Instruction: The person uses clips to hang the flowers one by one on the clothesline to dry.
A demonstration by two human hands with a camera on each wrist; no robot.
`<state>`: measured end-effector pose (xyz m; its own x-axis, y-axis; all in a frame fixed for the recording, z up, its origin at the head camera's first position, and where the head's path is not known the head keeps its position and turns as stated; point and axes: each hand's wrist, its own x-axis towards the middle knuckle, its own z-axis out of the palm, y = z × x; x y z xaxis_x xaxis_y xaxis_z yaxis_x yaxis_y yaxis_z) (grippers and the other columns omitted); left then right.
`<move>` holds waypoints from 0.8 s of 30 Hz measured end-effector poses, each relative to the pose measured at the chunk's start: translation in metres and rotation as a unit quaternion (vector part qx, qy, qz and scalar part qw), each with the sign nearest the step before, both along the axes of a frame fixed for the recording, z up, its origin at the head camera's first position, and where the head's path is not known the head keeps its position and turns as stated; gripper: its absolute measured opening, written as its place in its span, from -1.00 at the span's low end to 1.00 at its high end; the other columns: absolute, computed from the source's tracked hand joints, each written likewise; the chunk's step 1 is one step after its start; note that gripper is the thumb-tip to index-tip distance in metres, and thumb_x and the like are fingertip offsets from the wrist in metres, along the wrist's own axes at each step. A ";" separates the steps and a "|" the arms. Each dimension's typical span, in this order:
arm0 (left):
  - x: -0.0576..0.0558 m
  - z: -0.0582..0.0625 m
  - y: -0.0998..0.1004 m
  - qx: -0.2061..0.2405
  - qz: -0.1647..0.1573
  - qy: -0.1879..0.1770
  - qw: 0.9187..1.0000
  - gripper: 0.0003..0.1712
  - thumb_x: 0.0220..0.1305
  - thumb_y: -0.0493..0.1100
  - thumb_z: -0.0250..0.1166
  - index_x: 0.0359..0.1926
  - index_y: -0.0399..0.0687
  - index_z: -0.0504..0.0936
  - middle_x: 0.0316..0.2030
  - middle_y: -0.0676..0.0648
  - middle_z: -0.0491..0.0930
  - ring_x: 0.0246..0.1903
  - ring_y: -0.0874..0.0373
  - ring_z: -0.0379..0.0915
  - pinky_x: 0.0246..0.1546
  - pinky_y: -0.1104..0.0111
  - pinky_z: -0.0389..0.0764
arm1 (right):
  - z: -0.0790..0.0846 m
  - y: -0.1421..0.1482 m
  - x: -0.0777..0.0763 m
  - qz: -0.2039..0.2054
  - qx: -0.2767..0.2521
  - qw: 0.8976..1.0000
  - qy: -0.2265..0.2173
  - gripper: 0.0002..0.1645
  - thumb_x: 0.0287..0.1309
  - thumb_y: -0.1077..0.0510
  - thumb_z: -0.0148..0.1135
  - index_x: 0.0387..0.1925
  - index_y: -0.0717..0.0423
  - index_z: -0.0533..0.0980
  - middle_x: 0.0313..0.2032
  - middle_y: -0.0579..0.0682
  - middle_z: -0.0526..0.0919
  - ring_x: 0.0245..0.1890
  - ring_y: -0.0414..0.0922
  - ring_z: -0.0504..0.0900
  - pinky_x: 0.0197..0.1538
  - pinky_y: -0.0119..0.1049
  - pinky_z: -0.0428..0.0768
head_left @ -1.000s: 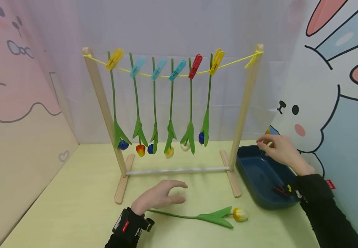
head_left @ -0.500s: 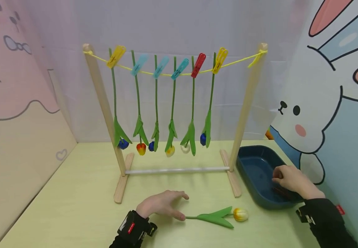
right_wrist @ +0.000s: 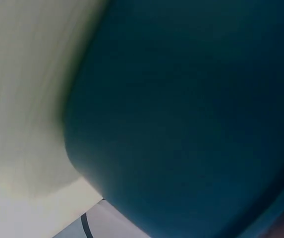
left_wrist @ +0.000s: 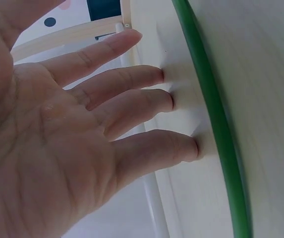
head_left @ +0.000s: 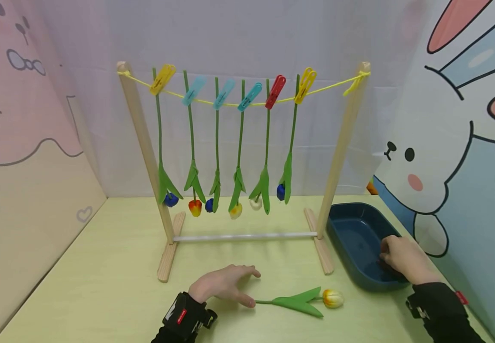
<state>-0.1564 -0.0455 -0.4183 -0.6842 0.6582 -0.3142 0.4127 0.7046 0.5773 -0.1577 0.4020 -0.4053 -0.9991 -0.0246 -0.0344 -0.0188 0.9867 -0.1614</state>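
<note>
My left hand (head_left: 226, 284) rests with fingers apart on the table above a tulip stem; in the left wrist view several fingertips touch the tabletop beside the green stem (left_wrist: 216, 109), and nothing is held. That artificial tulip (head_left: 296, 303), with a yellow-white bloom, lies flat to the hand's right. My right hand (head_left: 408, 257) reaches down into a dark blue dish (head_left: 346, 240), fingers bent downward over its near right part. The fingertips are hidden, so I cannot tell whether they pinch anything. The right wrist view is filled by the dish's outer wall (right_wrist: 181, 119).
Behind my hands stands a wooden frame (head_left: 341, 147) with a yellow cord (head_left: 329, 86). Several tulips hang head down from it, held by yellow, blue and red clothespins (head_left: 275, 92). A white rod (head_left: 247, 236) joins the frame's feet. A printed rabbit wall borders the right.
My right hand has come down from above the dish's far side into its near right part. My left hand has lowered to the table beside the tulip stem.
</note>
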 end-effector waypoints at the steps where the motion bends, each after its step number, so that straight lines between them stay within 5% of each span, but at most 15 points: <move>1: 0.000 0.000 0.000 0.000 -0.001 0.000 1.000 -0.28 0.11 0.02 0.53 0.29 0.06 0.51 0.46 -0.17 0.35 0.43 -0.18 0.29 0.40 -0.10 0.37 | -0.001 0.000 0.000 -0.007 -0.001 1.000 -0.003 -0.89 0.12 0.28 0.34 -0.39 0.30 0.59 -0.45 0.20 0.65 -0.47 0.02 0.56 -0.33 0.03 0.58; 24: 0.001 -0.001 -0.002 -0.009 0.002 0.012 1.000 -0.24 0.06 0.04 0.56 0.29 0.10 0.50 0.46 -0.15 0.34 0.44 -0.17 0.28 0.40 -0.12 0.36 | -0.014 -0.007 -0.002 -0.042 -0.031 0.997 -0.063 -0.74 0.28 0.21 0.25 -0.22 0.42 0.59 -0.35 0.27 0.64 -0.36 0.14 0.62 -0.29 0.10 0.60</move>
